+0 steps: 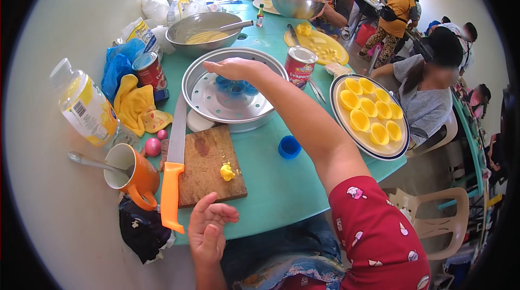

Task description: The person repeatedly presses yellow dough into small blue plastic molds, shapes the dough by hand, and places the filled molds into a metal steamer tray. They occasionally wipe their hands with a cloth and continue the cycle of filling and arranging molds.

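My right hand [233,67] reaches over a round aluminium steamer tray [203,103] with holes in its base. Below it, several blue plastic cups [235,87] are grouped in the tray; my hand partly covers them, and its underside is hidden. My left hand [211,229] hovers empty at the table's near edge, fingers loosely curled and apart. Just beyond it lies a wooden chopping board [203,188] with a lump of yellow dough [227,172] on it. A large knife [174,172] with an orange handle rests along the board's left side. One blue cup [289,147] stands alone beneath my forearm.
Several yellow cup shapes fill a plate [400,143] at right. An orange mug [142,172] with a spoon, pink balls [153,147], a yellow cloth [134,105] and cans [300,66] surround the tray. Behind it stands a bowl [178,42] with a whisk. Other people work nearby.
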`<state>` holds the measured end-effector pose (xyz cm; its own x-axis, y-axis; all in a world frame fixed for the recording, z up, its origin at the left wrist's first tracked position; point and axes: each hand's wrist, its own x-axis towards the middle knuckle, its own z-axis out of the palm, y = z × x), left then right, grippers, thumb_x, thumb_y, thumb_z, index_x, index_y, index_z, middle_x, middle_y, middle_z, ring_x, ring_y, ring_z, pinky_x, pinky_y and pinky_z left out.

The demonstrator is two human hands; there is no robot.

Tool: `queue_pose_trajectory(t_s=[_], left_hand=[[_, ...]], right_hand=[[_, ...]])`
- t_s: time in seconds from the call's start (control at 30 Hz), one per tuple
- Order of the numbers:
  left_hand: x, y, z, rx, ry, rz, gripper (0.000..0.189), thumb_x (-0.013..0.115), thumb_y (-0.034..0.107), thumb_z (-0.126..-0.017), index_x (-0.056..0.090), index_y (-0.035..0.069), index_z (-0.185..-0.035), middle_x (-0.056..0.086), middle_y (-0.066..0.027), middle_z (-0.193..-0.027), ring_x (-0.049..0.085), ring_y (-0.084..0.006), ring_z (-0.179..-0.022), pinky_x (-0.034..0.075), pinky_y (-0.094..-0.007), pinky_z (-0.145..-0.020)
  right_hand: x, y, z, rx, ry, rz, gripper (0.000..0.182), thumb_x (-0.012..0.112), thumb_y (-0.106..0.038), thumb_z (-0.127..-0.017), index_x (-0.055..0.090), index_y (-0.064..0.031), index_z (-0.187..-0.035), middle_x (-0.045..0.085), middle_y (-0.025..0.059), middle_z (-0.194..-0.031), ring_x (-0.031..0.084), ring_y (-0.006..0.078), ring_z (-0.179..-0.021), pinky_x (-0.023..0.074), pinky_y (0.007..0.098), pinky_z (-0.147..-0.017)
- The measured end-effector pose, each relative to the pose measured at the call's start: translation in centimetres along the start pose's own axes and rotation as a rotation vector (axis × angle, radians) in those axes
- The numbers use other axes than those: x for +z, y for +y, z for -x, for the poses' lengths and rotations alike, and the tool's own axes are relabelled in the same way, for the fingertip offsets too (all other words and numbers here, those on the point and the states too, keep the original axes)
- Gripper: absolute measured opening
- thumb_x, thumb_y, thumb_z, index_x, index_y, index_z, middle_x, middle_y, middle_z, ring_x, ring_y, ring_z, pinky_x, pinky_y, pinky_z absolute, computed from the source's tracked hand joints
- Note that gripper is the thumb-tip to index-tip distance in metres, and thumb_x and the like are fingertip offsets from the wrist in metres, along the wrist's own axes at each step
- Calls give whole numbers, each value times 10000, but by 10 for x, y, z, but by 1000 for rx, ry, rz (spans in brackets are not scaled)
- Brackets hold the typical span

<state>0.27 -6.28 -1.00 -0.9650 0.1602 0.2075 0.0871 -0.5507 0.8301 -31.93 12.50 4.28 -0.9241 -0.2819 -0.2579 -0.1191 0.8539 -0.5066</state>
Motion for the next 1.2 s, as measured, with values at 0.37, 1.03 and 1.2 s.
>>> queue_pose_trajectory(t_s=[0.37, 1.03, 1.2], left_hand=[[4, 0, -1, -8, 20, -60, 605, 477, 412, -915, 343, -37, -1296, 552, -174, -943, 568, -222, -848, 479, -335, -752], [2, -2, -2, 1, -25, -19, 603, 475, 390, -919, 333, -45, -1312, 566, -180, -988, 568, -232, -892, 460, -339, -792], [-2, -1, 0, 26, 1, -30, 601, 476, 400, -919, 342, -41, -1304, 564, -169, -989, 565, -205, -883, 464, -315, -783]], right_hand=[[-1, 8, 1, -72, 56, -38, 721, 282, -683, -851, 524, -151, -1274, 471, 162, -1316, 444, 299, -1220, 325, 371, -1023], [-23, -49, 128, -627, 366, 69, 364, 521, -398, -876, 645, -84, -1012, 587, 150, -1109, 550, 296, -1017, 428, 364, -887], [-4, -29, 229, -577, 495, 368, 310, 602, -338, -830, 651, -48, -928, 547, 191, -1144, 510, 337, -1081, 409, 396, -915]])
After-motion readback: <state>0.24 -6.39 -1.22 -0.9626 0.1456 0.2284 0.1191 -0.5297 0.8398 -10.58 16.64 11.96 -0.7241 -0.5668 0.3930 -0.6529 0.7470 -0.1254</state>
